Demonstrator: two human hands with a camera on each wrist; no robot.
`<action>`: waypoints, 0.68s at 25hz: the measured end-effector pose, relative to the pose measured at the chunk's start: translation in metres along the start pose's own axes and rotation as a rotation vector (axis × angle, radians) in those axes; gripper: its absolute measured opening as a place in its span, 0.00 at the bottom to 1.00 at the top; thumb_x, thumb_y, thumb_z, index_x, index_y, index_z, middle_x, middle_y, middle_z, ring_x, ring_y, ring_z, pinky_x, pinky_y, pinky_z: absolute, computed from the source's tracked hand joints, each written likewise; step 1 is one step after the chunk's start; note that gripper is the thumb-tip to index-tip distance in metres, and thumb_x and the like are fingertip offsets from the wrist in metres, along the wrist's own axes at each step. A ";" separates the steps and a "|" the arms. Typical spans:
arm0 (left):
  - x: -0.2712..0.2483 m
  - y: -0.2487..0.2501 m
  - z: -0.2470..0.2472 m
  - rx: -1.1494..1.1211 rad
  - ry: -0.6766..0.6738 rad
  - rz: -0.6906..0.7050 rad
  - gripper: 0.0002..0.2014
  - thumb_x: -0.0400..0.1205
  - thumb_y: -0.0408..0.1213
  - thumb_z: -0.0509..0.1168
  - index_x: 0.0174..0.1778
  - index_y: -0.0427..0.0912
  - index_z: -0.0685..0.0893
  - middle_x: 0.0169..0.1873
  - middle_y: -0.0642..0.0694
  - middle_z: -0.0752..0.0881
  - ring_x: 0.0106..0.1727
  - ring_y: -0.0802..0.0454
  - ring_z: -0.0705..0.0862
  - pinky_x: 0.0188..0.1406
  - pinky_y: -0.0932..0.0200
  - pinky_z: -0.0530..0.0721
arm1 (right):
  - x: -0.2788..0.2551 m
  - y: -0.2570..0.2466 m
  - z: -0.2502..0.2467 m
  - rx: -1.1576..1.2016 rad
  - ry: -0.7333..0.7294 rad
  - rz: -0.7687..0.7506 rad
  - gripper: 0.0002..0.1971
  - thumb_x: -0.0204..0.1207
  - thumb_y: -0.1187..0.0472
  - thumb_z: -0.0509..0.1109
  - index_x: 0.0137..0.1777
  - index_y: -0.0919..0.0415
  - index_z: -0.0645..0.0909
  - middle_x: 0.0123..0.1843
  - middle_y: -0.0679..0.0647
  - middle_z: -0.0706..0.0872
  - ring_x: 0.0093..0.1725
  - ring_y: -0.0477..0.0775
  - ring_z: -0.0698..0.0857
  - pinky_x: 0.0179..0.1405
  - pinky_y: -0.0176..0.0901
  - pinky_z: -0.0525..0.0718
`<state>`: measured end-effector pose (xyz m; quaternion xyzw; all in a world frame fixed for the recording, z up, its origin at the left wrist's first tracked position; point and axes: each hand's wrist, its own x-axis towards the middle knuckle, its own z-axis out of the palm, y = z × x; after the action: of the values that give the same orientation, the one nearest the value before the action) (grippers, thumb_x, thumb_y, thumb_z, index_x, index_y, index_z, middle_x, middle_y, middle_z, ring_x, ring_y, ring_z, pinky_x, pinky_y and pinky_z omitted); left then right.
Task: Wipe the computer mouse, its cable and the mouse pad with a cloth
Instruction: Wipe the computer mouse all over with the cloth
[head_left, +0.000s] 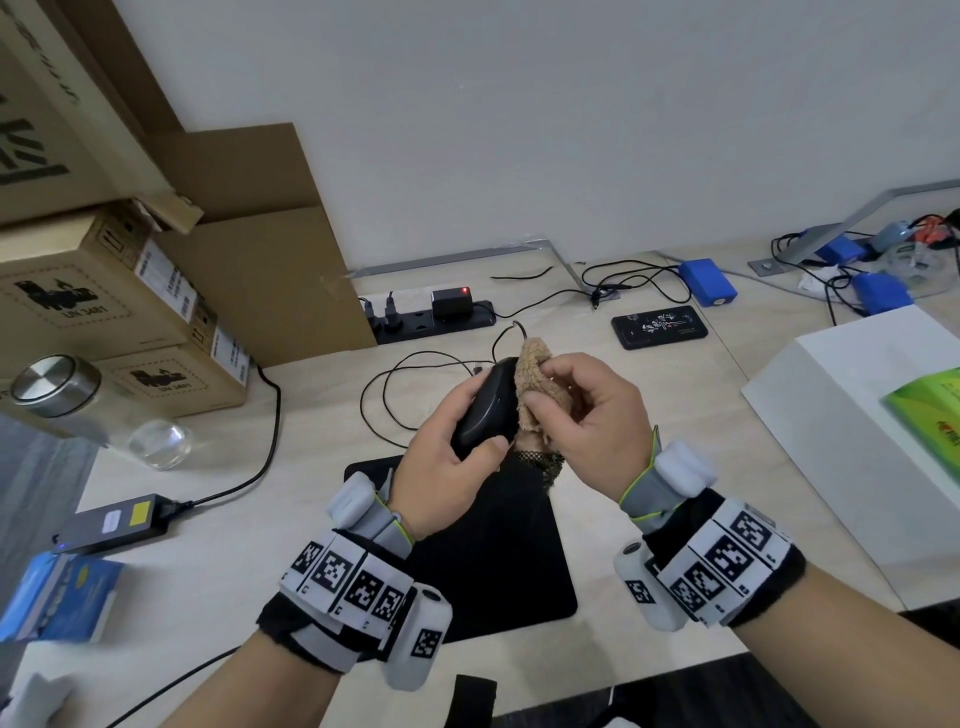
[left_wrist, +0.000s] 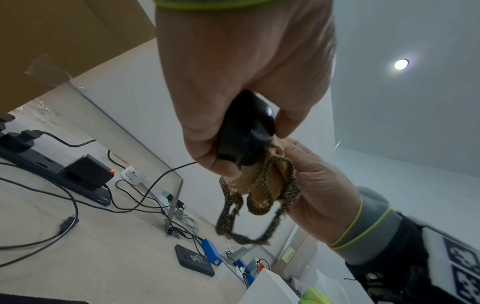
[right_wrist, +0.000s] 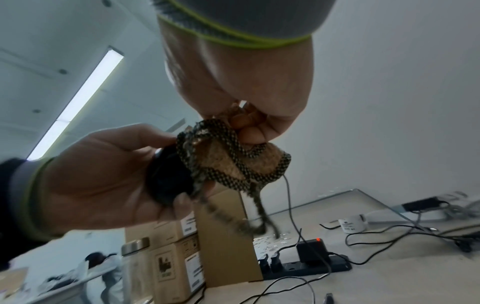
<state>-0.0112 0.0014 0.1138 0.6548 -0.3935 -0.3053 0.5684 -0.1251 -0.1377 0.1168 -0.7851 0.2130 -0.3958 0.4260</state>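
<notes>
My left hand (head_left: 452, 452) grips a black computer mouse (head_left: 485, 410) and holds it up above the black mouse pad (head_left: 498, 561). The mouse (left_wrist: 245, 139) shows between thumb and fingers in the left wrist view. My right hand (head_left: 587, 410) holds a bunched tan fleecy cloth (head_left: 540, 387) with a dark checked trim (right_wrist: 233, 148) and presses it against the mouse's right side. The thin black mouse cable (head_left: 410, 364) loops over the table behind the hands.
A black power strip (head_left: 431, 317) with a charger lies at the back. Cardboard boxes (head_left: 104, 301) and a glass jar (head_left: 78, 410) stand left, with a power adapter (head_left: 119, 519) nearer. A phone (head_left: 660, 326), blue packs (head_left: 707, 281) and a white box (head_left: 872, 410) sit right.
</notes>
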 end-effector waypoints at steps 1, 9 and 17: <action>0.000 0.002 0.001 0.001 -0.001 0.002 0.29 0.78 0.34 0.66 0.77 0.51 0.71 0.63 0.59 0.83 0.62 0.54 0.84 0.60 0.40 0.86 | -0.002 -0.002 0.001 -0.011 -0.015 -0.019 0.11 0.69 0.58 0.76 0.48 0.44 0.81 0.44 0.36 0.82 0.42 0.36 0.81 0.45 0.32 0.79; 0.002 0.000 0.000 -0.020 -0.011 -0.020 0.30 0.77 0.35 0.66 0.77 0.49 0.71 0.58 0.59 0.84 0.53 0.53 0.86 0.50 0.41 0.89 | 0.000 -0.003 0.005 -0.029 0.011 -0.019 0.10 0.69 0.59 0.76 0.49 0.48 0.82 0.42 0.40 0.83 0.42 0.40 0.82 0.44 0.34 0.79; -0.001 -0.001 0.005 -0.056 -0.008 -0.044 0.31 0.77 0.35 0.66 0.78 0.48 0.70 0.61 0.53 0.84 0.52 0.53 0.86 0.44 0.51 0.90 | 0.001 -0.005 0.005 -0.085 0.001 -0.056 0.09 0.69 0.60 0.77 0.49 0.56 0.85 0.42 0.49 0.84 0.42 0.44 0.81 0.44 0.30 0.77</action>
<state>-0.0156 0.0002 0.1118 0.6458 -0.3727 -0.3314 0.5781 -0.1204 -0.1337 0.1197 -0.8081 0.2075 -0.3985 0.3809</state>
